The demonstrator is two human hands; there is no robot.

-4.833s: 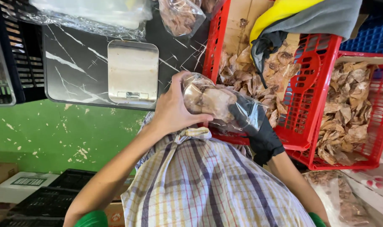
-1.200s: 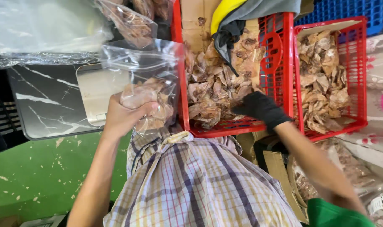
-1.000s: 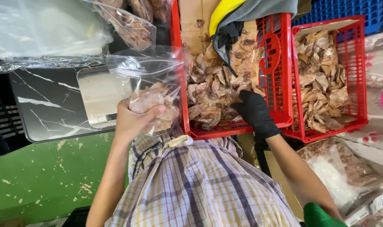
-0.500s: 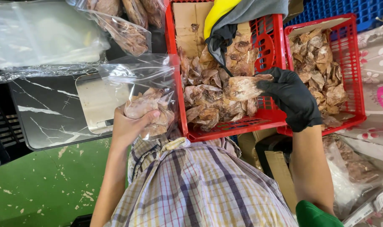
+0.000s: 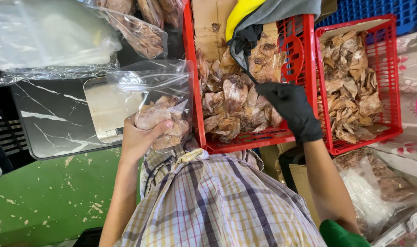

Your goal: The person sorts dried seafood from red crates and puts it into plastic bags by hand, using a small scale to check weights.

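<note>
My left hand [image 5: 137, 137] grips a clear plastic bag [image 5: 160, 98] from below; the bag holds several brownish dried pieces and its open top stands upright. My right hand [image 5: 288, 110], in a black glove, reaches over a red basket [image 5: 195, 96] full of the same dried pieces. Its fingers are closed on one pale dried piece [image 5: 235, 93], held just above the pile and a little right of the bag. My plaid shirt [image 5: 217, 206] fills the lower middle of the view.
A small flat scale [image 5: 105, 112] sits on a dark marble-patterned tray [image 5: 48, 123] behind the bag. A second red basket [image 5: 391, 87] of dried pieces stands at the right. Filled clear bags [image 5: 140, 27] lie at the top, a yellow and grey cloth [image 5: 249, 13] hangs over the basket, and more bags [image 5: 373, 192] sit at the lower right.
My right hand picked a dried piece out of the red basket and has carried it left toward the bag. My left hand kept the bag beside the basket.
</note>
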